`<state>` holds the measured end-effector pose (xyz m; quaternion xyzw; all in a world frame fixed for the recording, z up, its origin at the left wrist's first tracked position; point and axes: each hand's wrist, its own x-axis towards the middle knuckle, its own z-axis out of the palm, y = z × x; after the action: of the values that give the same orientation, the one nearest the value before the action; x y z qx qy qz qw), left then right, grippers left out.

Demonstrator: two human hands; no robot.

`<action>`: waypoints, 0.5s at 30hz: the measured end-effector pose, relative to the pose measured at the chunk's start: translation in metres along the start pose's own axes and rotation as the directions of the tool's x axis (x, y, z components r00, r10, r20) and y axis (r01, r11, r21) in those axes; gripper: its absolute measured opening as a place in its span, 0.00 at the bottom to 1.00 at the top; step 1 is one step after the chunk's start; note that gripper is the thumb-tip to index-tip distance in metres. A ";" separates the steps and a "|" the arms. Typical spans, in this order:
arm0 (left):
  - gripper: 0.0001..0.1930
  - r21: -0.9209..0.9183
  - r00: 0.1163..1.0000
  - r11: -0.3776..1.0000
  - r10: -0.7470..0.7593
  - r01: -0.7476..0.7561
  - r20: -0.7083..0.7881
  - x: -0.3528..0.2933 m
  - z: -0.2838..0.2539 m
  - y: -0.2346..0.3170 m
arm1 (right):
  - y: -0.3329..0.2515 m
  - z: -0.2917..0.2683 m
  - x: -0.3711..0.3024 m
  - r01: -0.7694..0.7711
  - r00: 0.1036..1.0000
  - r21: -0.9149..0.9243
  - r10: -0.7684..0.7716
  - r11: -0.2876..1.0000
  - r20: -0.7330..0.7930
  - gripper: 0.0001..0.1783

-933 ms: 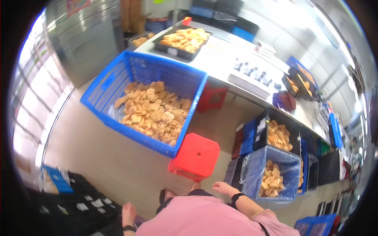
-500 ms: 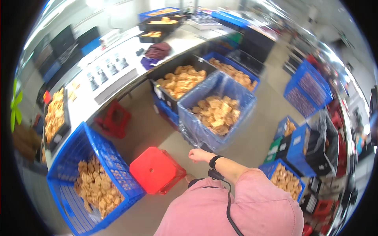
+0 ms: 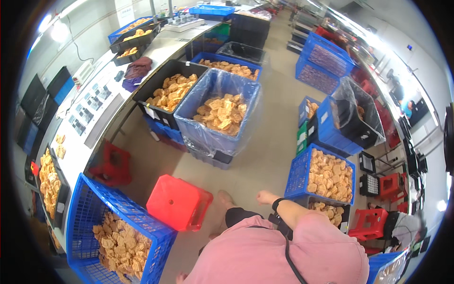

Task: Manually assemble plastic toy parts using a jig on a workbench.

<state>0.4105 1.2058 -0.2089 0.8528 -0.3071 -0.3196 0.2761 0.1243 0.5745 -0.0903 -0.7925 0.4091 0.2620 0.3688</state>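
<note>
Workroom, beige floor (image 3: 269, 151), white tabletop (image 3: 73, 161) along left. Blue crate (image 3: 297, 175) of tan pieces (image 3: 328, 175) near right hand (image 3: 268, 197), atop dark bin (image 3: 346, 218), likely stacked to save floor; opening faces up, long axis unclear, fisheye bend. Right hand looks empty, finger curl can't tell. Left hand (image 3: 181, 277) nearest blue basket (image 3: 163, 251); mostly hidden, fingers can't tell.

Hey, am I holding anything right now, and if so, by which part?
Your right hand shows nothing in it. Your left hand barely shows at the bottom edge, so whether it holds something can't be told.
</note>
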 end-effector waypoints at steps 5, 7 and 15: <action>0.08 -0.081 0.997 0.996 0.038 -0.033 0.071 0.009 0.008 -0.002 | -0.039 0.023 -0.060 0.161 0.984 0.229 -0.174 0.960 0.038 0.16; 0.08 -0.117 0.995 0.992 0.052 -0.042 0.081 0.022 0.012 0.003 | -0.037 0.021 -0.062 0.195 0.972 0.249 -0.220 0.949 0.077 0.18; 0.09 -0.292 0.995 0.957 0.025 0.003 0.093 0.025 0.048 0.026 | 0.010 -0.023 -0.049 0.079 0.996 0.011 -0.078 0.997 -0.039 0.14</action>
<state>0.3824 1.1579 -0.2325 0.7849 -0.2742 -0.4003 0.3854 0.0930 0.5746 -0.0455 -0.8105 0.3863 0.2295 0.3758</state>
